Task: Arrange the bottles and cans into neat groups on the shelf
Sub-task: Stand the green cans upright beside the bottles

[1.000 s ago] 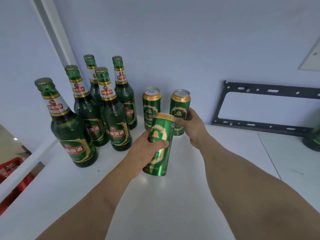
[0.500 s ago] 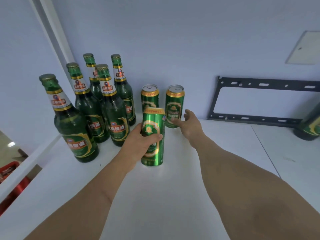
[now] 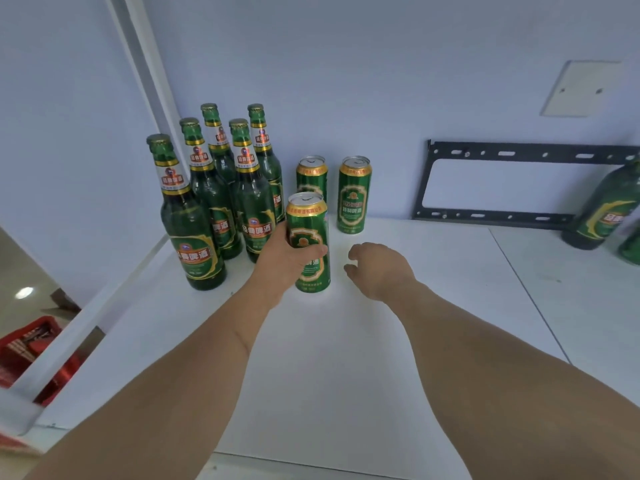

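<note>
Several green beer bottles stand grouped at the back left of the white shelf. Two green cans stand by the wall: a back left can and a back right can. In front of the back left one, a third can stands upright on the shelf, and my left hand grips it round the middle. My right hand hovers just right of that can, fingers loosely curled, holding nothing.
A black metal bracket leans against the back wall on the right. Another green bottle stands at the far right edge, with part of one more beside it. A red crate sits below the shelf on the left.
My left hand set the tilted can upright on the shelf in front of the back left can. My right hand let go of the back right can and drew back toward me.
</note>
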